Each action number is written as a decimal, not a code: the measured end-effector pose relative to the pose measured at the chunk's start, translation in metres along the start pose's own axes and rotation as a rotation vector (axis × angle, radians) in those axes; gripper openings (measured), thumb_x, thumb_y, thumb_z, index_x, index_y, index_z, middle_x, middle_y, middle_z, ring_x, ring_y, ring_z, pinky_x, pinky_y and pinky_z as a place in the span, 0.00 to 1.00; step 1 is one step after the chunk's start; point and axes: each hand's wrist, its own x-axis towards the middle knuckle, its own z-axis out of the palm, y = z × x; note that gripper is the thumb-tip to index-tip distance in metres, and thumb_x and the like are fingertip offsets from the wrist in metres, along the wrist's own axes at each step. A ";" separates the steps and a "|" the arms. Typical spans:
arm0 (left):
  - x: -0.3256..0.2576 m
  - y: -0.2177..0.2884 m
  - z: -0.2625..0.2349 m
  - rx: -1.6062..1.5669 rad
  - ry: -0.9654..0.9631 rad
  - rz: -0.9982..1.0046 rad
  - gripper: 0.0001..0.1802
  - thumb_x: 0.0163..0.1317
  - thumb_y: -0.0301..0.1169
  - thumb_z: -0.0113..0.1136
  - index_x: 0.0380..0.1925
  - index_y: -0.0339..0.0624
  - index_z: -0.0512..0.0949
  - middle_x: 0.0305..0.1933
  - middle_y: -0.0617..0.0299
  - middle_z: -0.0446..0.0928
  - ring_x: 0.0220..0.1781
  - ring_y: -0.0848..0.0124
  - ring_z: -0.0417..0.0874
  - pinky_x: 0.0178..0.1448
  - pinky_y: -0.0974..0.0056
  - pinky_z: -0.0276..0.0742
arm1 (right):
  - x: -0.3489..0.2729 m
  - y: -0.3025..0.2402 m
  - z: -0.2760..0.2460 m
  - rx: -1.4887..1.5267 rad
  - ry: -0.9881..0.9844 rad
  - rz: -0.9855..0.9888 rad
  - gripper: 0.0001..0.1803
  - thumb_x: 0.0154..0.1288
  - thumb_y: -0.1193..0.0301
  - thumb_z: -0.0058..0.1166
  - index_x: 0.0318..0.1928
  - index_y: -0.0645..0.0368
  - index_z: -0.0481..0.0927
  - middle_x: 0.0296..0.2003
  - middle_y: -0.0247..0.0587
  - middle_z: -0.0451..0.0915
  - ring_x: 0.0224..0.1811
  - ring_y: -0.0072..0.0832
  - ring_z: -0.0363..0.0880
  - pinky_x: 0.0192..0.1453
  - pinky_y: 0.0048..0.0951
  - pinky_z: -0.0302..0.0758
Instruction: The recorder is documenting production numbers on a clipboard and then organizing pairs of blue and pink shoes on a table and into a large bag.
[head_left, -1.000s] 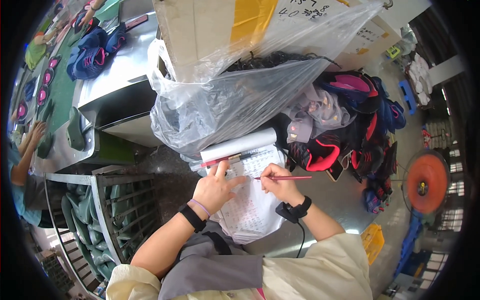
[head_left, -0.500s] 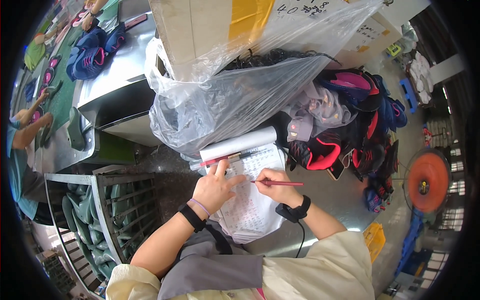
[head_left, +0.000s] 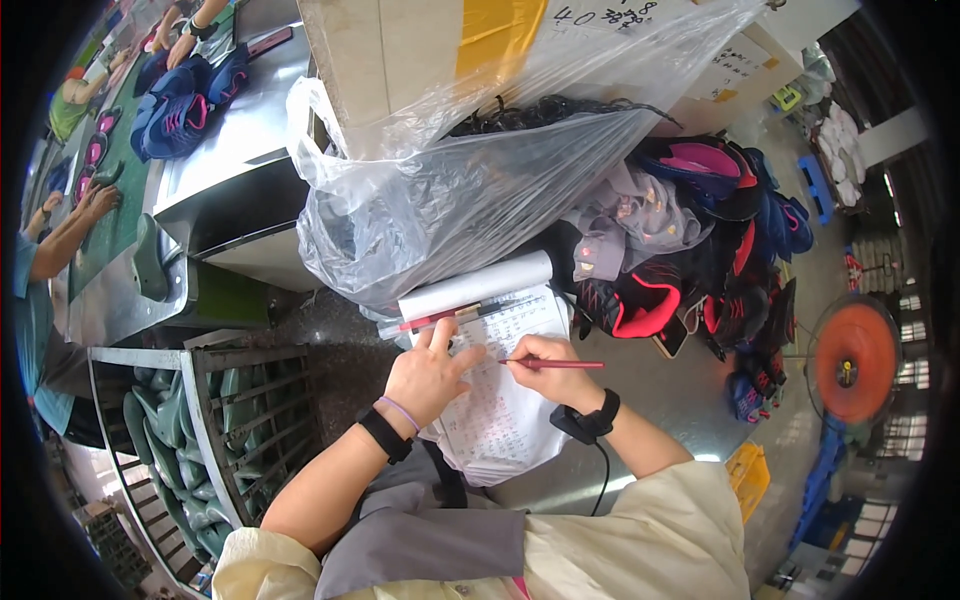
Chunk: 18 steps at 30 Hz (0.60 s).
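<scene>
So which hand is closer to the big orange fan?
Right. The right hand, holding a red pen, is on the side toward the orange fan; the left hand rests farther away on the paper.

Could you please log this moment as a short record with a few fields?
left hand: left hand pressed flat on the paper sheet, fingers spread
right hand: right hand holds a red pen, tip on the sheet
above the sheet: rolled-back page, second pen beside it
behind: clear plastic bag
right side: pile of shoe uppers
left side: metal rack
</scene>
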 end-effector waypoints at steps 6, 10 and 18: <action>0.001 0.000 -0.001 0.023 -0.048 -0.024 0.20 0.42 0.38 0.68 0.35 0.49 0.73 0.48 0.57 0.63 0.49 0.61 0.72 0.41 0.63 0.77 | -0.002 0.004 0.000 0.145 -0.004 0.107 0.07 0.54 0.73 0.57 0.25 0.61 0.72 0.18 0.36 0.74 0.19 0.20 0.71 0.24 0.22 0.68; 0.001 -0.001 0.001 0.027 -0.060 -0.026 0.19 0.42 0.39 0.68 0.33 0.47 0.73 0.48 0.57 0.62 0.49 0.61 0.72 0.42 0.62 0.76 | 0.002 0.011 -0.004 0.640 0.121 0.264 0.06 0.58 0.72 0.54 0.29 0.61 0.72 0.19 0.32 0.75 0.21 0.15 0.72 0.25 0.18 0.69; 0.001 0.000 -0.001 0.006 -0.060 -0.034 0.18 0.43 0.39 0.68 0.33 0.47 0.73 0.49 0.57 0.62 0.49 0.61 0.72 0.43 0.62 0.76 | 0.002 0.006 -0.005 0.097 -0.070 0.024 0.05 0.56 0.75 0.54 0.28 0.62 0.72 0.20 0.32 0.75 0.21 0.14 0.71 0.26 0.19 0.69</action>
